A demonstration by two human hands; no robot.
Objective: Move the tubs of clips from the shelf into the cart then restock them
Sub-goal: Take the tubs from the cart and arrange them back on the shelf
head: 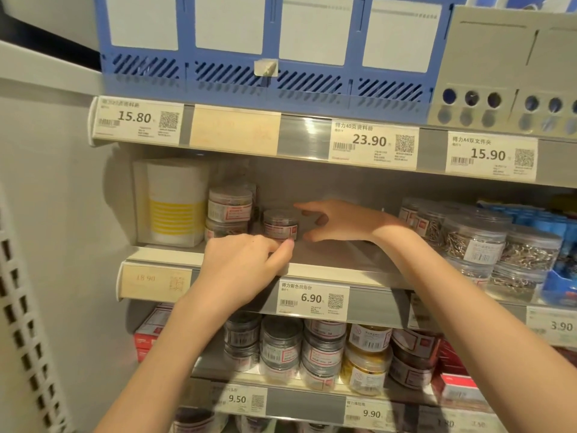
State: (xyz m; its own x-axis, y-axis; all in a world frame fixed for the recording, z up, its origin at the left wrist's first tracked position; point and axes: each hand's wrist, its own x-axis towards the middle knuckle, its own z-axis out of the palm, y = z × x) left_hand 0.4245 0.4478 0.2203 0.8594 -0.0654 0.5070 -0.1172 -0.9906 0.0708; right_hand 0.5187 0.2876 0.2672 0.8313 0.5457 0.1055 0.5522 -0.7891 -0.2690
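The left hand [240, 264] rests curled at the shelf's [327, 270] front edge, fingertips touching a single tub of clips [280, 225]. The right hand [340, 221] is spread wide just beside it, holding nothing. Two stacked tubs [229, 214] stand further left.

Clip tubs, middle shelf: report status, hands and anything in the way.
Left hand fingertips at single tub, no firm grip seen. Right hand open beside it, holding nothing. Stacked tubs close on the left; shelf bare to the right.

Three colored-clip tubs [280, 228], two hands [240, 270], seven price tags [313, 300].
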